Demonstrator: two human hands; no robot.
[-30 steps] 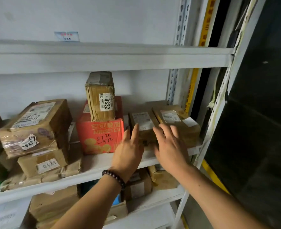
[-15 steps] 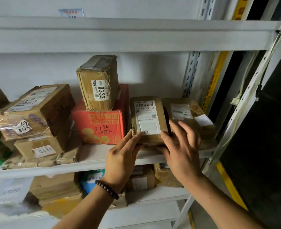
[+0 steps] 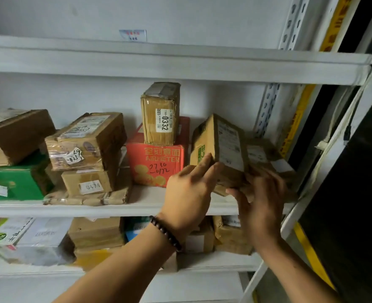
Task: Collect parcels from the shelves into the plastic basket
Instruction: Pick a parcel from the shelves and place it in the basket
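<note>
A brown cardboard parcel (image 3: pixel 226 145) with a white label is lifted and tilted at the right end of the middle shelf (image 3: pixel 145 202). My left hand (image 3: pixel 187 195), with a bead bracelet at the wrist, holds its lower left side, fingers lying on the cardboard. To its right, my blurred right hand (image 3: pixel 261 200) has its fingers spread against the parcel's lower right edge. A second labelled brown parcel (image 3: pixel 261 154) lies on the shelf behind that hand. The plastic basket is out of view.
A red box (image 3: pixel 158 165) carries an upright parcel marked 0332 (image 3: pixel 158 114) just left of my hands. Stacked brown parcels (image 3: pixel 86 141) and a green box (image 3: pixel 16 182) fill the shelf's left side. More parcels (image 3: pixel 97 232) sit on the shelf below. A dark panel (image 3: pixel 344 193) stands at right.
The labelled parcel has risen off the shelf and tipped onto its edge. My left hand moved up its side; my right hand slid down beneath it. The view shifted rightward.
</note>
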